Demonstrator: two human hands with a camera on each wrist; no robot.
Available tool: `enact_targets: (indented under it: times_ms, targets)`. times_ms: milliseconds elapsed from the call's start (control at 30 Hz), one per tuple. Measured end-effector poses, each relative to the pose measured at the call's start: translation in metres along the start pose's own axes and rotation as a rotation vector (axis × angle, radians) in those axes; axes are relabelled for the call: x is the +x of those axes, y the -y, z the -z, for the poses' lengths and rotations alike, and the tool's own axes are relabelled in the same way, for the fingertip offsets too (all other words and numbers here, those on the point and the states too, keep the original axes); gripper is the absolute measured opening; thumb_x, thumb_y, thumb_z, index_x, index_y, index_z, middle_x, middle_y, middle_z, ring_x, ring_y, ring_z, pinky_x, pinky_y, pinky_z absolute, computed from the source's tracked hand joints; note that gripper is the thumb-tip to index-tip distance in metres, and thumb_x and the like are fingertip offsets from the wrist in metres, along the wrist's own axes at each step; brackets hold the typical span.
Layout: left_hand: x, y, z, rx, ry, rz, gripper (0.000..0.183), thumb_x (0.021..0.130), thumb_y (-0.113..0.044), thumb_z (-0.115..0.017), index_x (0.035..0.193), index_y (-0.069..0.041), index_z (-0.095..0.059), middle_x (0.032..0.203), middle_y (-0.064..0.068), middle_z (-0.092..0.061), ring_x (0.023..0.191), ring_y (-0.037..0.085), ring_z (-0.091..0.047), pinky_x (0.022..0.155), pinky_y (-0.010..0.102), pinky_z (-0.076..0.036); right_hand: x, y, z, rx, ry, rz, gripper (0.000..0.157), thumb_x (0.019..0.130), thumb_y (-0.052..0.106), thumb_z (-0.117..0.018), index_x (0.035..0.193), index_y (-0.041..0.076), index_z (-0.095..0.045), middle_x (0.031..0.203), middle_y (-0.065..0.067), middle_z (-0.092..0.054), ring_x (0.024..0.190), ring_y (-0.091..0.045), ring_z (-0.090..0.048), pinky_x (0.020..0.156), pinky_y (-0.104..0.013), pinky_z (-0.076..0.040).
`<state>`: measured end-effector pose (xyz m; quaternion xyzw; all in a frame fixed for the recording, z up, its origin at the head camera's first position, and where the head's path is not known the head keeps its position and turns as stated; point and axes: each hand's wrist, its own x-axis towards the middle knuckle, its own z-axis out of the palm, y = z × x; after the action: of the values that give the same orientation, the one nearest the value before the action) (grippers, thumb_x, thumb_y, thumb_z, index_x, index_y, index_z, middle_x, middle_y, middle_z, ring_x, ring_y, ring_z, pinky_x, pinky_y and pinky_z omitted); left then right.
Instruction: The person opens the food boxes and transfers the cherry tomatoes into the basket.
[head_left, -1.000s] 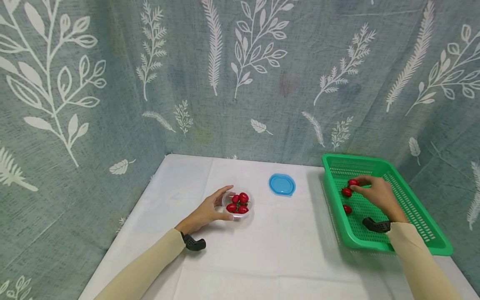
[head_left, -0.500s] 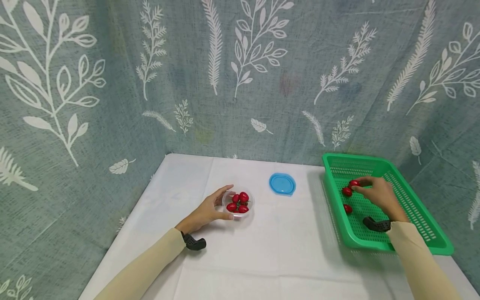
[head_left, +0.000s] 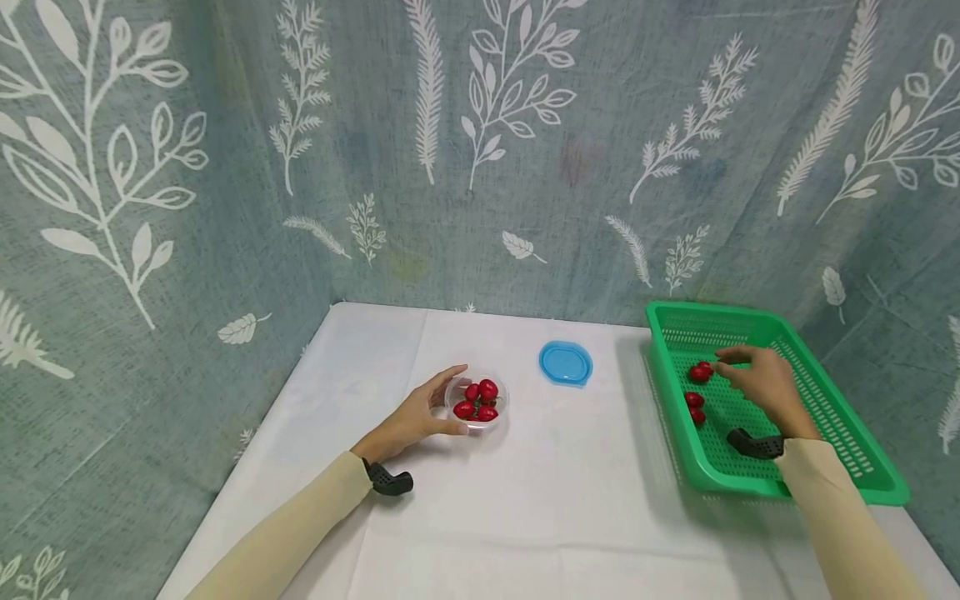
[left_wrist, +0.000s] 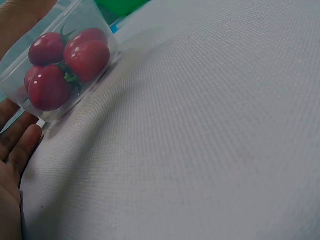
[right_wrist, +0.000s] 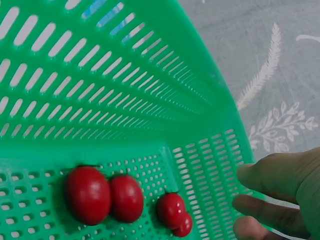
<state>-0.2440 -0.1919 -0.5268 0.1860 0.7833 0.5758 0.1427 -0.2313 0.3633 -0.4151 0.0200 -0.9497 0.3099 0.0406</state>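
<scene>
On the left of the head view, my left hand (head_left: 414, 422) holds a small clear plastic container (head_left: 481, 427), thumb on the near side and fingers on the far side. Several red cherry tomatoes (left_wrist: 51, 89) with green stems lie in it. My right hand (head_left: 767, 385) hovers inside the green basket (head_left: 678, 454) with nothing in its fingers. Left of its fingertips sits a pair of cherry tomatoes (head_left: 699, 374). Another pair (head_left: 694, 400) lies nearer, along the basket's left wall. In the right wrist view, the right fingers (right_wrist: 272, 212) are apart from the tomatoes.
A blue lid (head_left: 566, 363) lies on the white tablecloth (head_left: 540, 492) between container and basket. Grey-green leaf-patterned cloth (head_left: 450, 233) hangs behind the table and along its sides.
My right fingers have let go of the cherry tomato they pinched and drawn slightly right. The tomatoes have shifted, one now lying beside the nearer one. The left hand keeps its hold.
</scene>
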Motion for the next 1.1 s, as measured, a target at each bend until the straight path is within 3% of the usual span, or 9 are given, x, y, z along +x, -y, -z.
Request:
enact_targets:
  times_ms: [300,467,700,867,1100]
  targets:
    - [-0.001,0.000,-0.001,-0.014,-0.011,0.030,0.107,0.073,-0.034,-0.096,0.161,-0.036,-0.034,0.159,-0.010,-0.041,0.150,0.029,-0.032,0.122,0.058,-0.024,0.001,0.017,-0.002,0.018,0.027,-0.014,0.055,0.103,0.042,-0.063,0.136,-0.001,-0.063,0.129,-0.030,-0.063,0.095,-0.039,-0.069,0.067,-0.041,-0.060]
    - [0.000,0.001,0.000,-0.014,-0.010,0.024,0.107,0.074,-0.035,-0.095,0.161,-0.036,-0.034,0.163,-0.007,-0.037,0.150,0.030,-0.032,0.121,0.058,-0.024,0.002,0.037,-0.006,-0.019,0.011,0.057,0.046,0.104,0.037,-0.063,0.134,0.002,-0.066,0.126,-0.024,-0.067,0.094,-0.035,-0.067,0.067,-0.040,-0.056]
    - [0.000,0.002,0.001,-0.018,-0.004,0.014,0.107,0.075,-0.034,-0.095,0.162,-0.034,-0.032,0.163,-0.006,-0.035,0.150,0.030,-0.032,0.121,0.057,-0.024,0.004,0.065,-0.016,0.036,0.040,0.101,0.040,0.104,0.028,-0.065,0.135,0.003,-0.065,0.122,-0.021,-0.068,0.084,-0.033,-0.069,0.065,-0.043,-0.057]
    - [0.000,0.002,0.001,-0.021,0.000,0.002,0.105,0.077,-0.030,-0.094,0.162,-0.034,-0.032,0.165,-0.005,-0.033,0.151,0.030,-0.030,0.122,0.057,-0.023,0.007,0.079,-0.027,0.021,0.034,0.151,0.037,0.103,0.031,-0.067,0.130,0.006,-0.069,0.120,-0.017,-0.070,0.081,-0.025,-0.065,0.062,-0.038,-0.053]
    - [-0.002,-0.001,0.002,-0.019,0.011,-0.011,0.104,0.080,-0.027,-0.092,0.163,-0.029,-0.030,0.166,0.001,-0.031,0.151,0.034,-0.028,0.121,0.060,-0.023,0.011,0.102,-0.041,0.023,0.058,0.186,0.031,0.101,0.027,-0.069,0.125,0.008,-0.071,0.117,-0.014,-0.071,0.081,-0.024,-0.063,0.062,-0.036,-0.052]
